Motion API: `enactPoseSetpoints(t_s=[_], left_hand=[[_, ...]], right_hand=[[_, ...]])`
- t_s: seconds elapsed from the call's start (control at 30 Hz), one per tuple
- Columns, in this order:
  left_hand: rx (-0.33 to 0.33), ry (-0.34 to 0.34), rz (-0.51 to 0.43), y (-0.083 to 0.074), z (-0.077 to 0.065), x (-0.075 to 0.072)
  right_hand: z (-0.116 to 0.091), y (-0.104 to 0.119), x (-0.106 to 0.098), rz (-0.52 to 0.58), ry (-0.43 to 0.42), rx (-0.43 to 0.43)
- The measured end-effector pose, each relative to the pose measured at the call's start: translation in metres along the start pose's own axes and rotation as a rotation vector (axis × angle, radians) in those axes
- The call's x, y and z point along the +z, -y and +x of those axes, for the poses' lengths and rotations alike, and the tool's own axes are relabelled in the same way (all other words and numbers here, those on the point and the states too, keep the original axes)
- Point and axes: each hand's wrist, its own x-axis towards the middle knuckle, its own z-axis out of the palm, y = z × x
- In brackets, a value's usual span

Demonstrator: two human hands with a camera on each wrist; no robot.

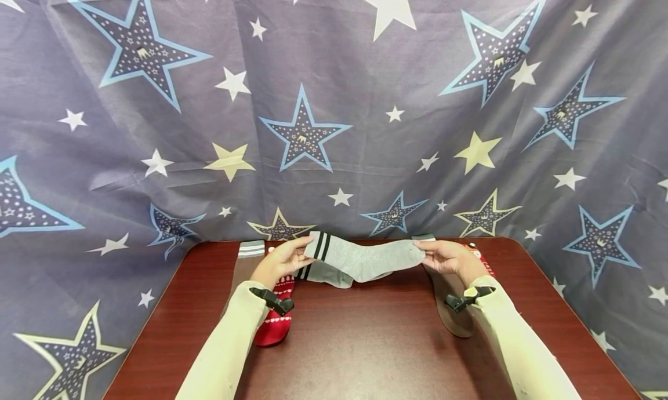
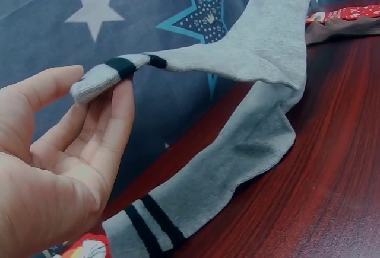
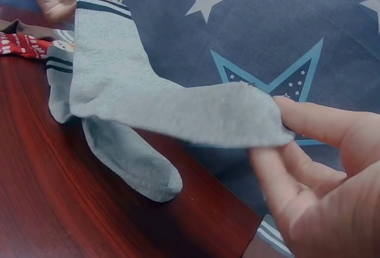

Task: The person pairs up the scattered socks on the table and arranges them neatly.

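Both ends getting held, or am I misreading this?

Nah, you're reading it right. Left hand (image 1: 282,262) is pinching the black-striped cuff of a light grey knit sock (image 1: 373,261), and the right hand (image 1: 450,258) is pinching its toe.

So which way is it running?

Sideways, long axis stretching from one hand to the other, so neither is sitting nearer. It's lying to the left hand's right, and it's hanging above the table with the heel dipping mid-span.

And the spare?

A matching grey sock with black stripes (image 1: 327,275) is lying below it on the glossy red-brown table (image 1: 376,342), cuff facing the left hand, so that hand is sitting closer to the cuff. Can't tell if the heel is touching it. Further out, a red patterned sock (image 1: 273,332) is resting left, a long brown sock (image 1: 454,322) right.
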Motion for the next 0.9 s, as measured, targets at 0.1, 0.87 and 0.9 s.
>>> enactPoseSetpoints(t_s=[0.1, 0.87, 0.9], left_hand=[[-0.002, -0.010, 0.001, -0.002, -0.004, -0.002], [-0.029, -0.021, -0.017, -0.025, -0.032, -0.031], [-0.033, -0.025, -0.015, -0.026, -0.033, -0.031]], right_hand=[[0.002, 0.000, 0.001, -0.048, -0.005, 0.008], [0.011, 0.003, 0.019, 0.002, 0.057, 0.016], [0.012, 0.003, 0.020, 0.000, 0.060, 0.014]])
